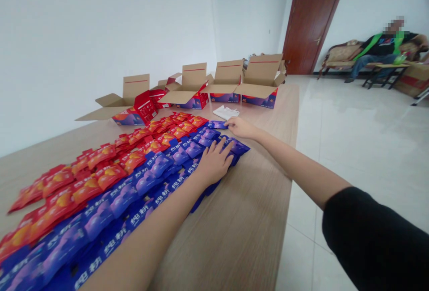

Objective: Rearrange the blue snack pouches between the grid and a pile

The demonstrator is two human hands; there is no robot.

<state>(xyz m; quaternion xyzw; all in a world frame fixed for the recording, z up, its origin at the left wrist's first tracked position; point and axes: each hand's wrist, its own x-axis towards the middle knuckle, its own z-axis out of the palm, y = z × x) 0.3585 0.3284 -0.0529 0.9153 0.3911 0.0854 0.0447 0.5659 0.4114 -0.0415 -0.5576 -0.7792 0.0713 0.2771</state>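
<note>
A long wooden table [254, 219] carries two overlapping rows of flat packets: red-orange packets [100, 166] on the far side and blue-purple packets [140, 183] on the near side. My left hand [214, 161] lies flat with fingers spread on the blue-purple packets near the row's far end. Beyond it, my right hand [239, 126] reaches out, its fingertips pinching the edge of the last blue-purple packet [217, 124].
Several open cardboard boxes [261, 81] with red and purple printed sides stand at the table's far end. A white wrapper [226, 112] lies before them. A person [385, 49] sits on a bench near a brown door [310, 23] at the back right. White tiled floor lies right of the table.
</note>
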